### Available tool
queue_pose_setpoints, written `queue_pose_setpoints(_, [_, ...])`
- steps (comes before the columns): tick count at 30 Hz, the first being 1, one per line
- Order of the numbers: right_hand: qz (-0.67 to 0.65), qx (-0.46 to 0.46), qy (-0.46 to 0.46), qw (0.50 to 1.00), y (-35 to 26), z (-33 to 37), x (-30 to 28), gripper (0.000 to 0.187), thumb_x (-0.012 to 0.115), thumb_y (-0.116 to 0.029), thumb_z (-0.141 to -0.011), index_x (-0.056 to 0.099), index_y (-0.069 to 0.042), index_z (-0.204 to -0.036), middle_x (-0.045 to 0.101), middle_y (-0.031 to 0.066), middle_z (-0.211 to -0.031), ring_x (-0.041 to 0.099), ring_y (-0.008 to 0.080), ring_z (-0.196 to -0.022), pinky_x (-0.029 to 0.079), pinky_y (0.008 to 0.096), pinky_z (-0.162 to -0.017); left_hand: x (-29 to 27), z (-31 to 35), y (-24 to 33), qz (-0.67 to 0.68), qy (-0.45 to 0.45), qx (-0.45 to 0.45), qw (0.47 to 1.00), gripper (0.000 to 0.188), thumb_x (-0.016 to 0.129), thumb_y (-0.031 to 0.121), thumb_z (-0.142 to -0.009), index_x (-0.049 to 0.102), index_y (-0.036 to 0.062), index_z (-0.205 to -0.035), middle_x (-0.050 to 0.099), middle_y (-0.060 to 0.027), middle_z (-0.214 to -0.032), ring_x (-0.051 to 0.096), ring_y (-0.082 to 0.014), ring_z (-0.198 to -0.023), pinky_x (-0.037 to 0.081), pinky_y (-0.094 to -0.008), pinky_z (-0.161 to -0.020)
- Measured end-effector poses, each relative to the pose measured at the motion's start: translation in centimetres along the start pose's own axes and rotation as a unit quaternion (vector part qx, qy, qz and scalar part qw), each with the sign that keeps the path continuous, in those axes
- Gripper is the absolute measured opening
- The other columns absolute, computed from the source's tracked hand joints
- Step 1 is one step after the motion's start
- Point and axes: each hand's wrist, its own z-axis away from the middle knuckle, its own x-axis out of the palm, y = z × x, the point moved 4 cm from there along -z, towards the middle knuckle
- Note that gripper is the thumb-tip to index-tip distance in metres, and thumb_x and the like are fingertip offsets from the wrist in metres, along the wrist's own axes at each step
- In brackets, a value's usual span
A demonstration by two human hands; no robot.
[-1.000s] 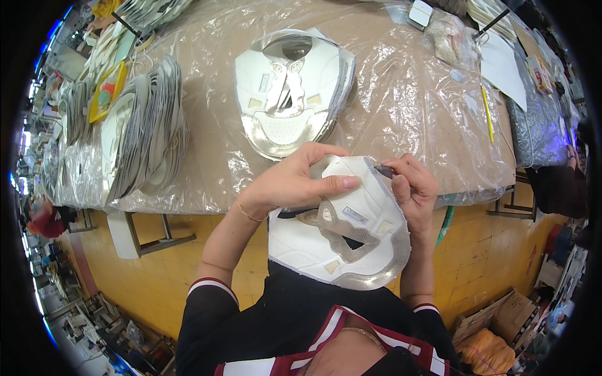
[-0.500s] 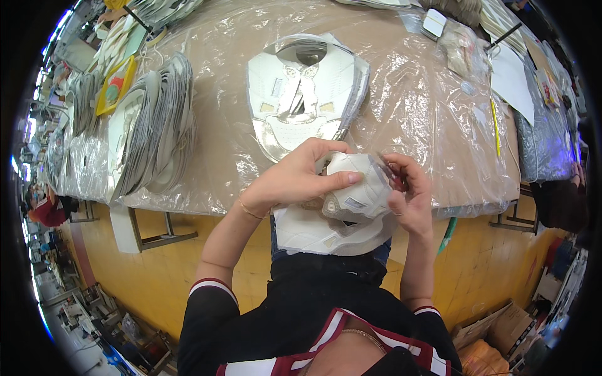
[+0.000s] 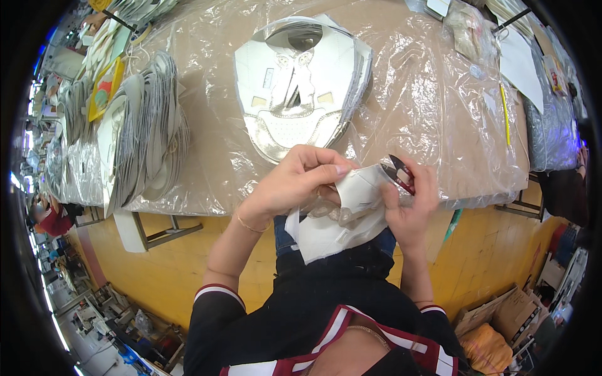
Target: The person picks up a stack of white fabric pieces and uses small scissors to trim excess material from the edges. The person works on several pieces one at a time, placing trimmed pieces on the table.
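Note:
A white shoe upper (image 3: 357,191) with stitched lines is held bent over my lap, its lower part hanging below the table's near edge. My left hand (image 3: 293,180) pinches its upper left edge between thumb and fingers. In my right hand (image 3: 414,207) is a pair of thread snips (image 3: 402,175) with dark blades and a red handle. The blades point up and left, just beyond the upper's right corner. My right thumb lies against that side of the upper. Straight ahead on the table rests a stack of white shoe uppers (image 3: 251,72) with shiny metallic trim.
Clear plastic covers the brown table (image 3: 433,125). To the left stand bundled uppers (image 3: 147,119) and a yellow tray (image 3: 105,88). At the right are a bagged bundle (image 3: 467,37), a white sheet (image 3: 522,72) and a yellow stick (image 3: 505,116). A metal-legged stand (image 3: 169,232) is below the left edge.
The upper has been turned and folded, with its lower part hanging differently. The snips, mostly hidden before, now show their blades above my right fingers. My head view has shifted slightly.

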Motion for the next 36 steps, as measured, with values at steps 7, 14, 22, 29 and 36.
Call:
queue_pose_setpoints(7, [0.141,-0.144,-0.007,0.979,-3.3,0.9,-0.6,0.041,0.071,-0.029,-0.08,0.067,-0.014,-0.118,0.053,-0.0013,-0.079,0.048,0.013,-0.064,0.034,0.0301,-0.064,0.9,0.8,-0.5,0.016,0.055,0.023,0.998,0.026,0.057,0.016,-0.093,0.068,-0.0055,-0.103,0.069,-0.0073,-0.086,0.064,-0.0088,-0.071,0.053,-0.0207,-0.063])
queue_pose_setpoints(14, [0.135,-0.14,0.01,0.981,-3.0,1.3,-0.2,0.038,0.072,-0.026,-0.08,0.068,-0.015,-0.116,0.054,-0.0016,-0.079,0.047,0.013,-0.062,0.032,0.0287,-0.06,1.7,1.3,-0.4,0.005,0.069,0.04,0.997,0.027,0.056,0.016,-0.095,0.067,-0.0071,-0.102,0.069,-0.01,-0.09,0.065,-0.0104,-0.076,0.055,-0.0231,-0.064])
queue_pose_setpoints(22, [0.125,-0.147,0.028,0.981,-3.3,1.5,-0.4,0.032,0.072,-0.023,-0.08,0.07,-0.015,-0.111,0.054,-0.0018,-0.077,0.048,0.0126,-0.063,0.031,0.0288,-0.06,1.3,1.2,-0.5,-0.016,0.077,0.019,0.997,0.027,0.056,0.017,-0.095,0.067,-0.007,-0.103,0.069,-0.0108,-0.09,0.066,-0.0114,-0.077,0.056,-0.0235,-0.067])
queue_pose_setpoints(29, [-0.021,-0.038,0.07,0.997,-1.8,1.0,-1.0,0.04,0.072,-0.034,-0.083,0.067,-0.005,-0.111,0.055,0.0008,-0.083,0.048,0.0118,-0.066,0.035,0.0255,-0.061,0.7,1.4,0.0,0.03,0.062,0.037,0.997,0.028,0.056,0.017,-0.094,0.066,-0.0088,-0.1,0.068,-0.0097,-0.086,0.065,-0.0115,-0.075,0.055,-0.0231,-0.066])
queue_pose_setpoints(36, [-0.355,0.148,-0.175,0.906,0.8,-0.7,-1.0,0.044,0.079,-0.034,-0.078,0.067,0.003,-0.1,0.059,-0.0014,-0.083,0.049,0.0035,-0.073,0.04,0.02,-0.061,-1.5,1.0,1.3,0.271,-0.065,0.053,0.959,0.021,0.054,0.011,-0.092,0.063,-0.008,-0.097,0.066,-0.0118,-0.089,0.065,-0.0099,-0.072,0.055,-0.0208,-0.063])
